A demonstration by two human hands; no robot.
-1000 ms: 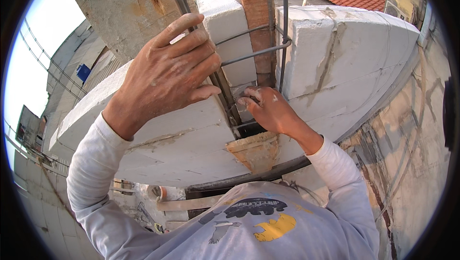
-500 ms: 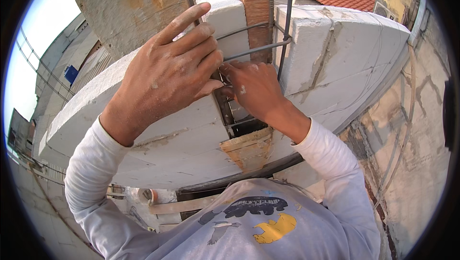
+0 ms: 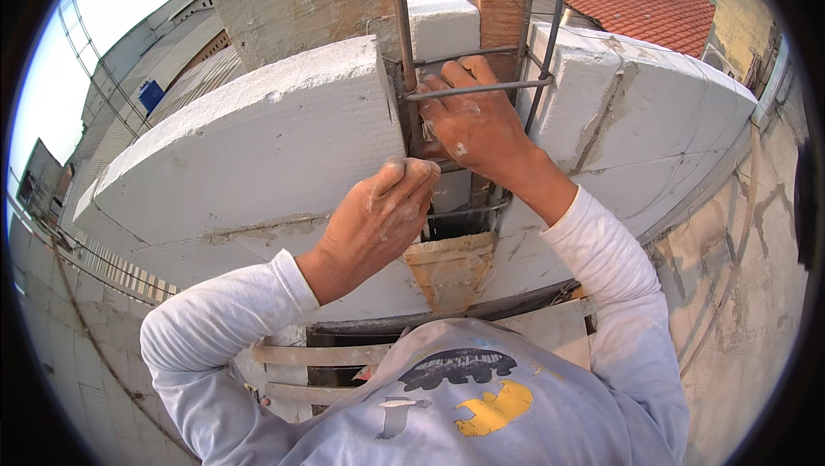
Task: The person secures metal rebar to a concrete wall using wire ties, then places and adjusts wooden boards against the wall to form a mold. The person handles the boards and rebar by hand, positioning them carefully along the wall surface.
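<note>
The stirrup (image 3: 491,87) sat between the blocks (image 3: 249,140). Our right hand (image 3: 477,127) bent behind its front bar; our left hand (image 3: 371,215) curled lower down. We couldn't tell whether either gripped anything. A sudden slip could have scraped our knuckles on the rebar (image 3: 400,19).

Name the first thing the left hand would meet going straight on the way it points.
Probably the right hand, which lies up and to the right of the left hand in this view, though depth is unclear and it might pass beneath.
</note>
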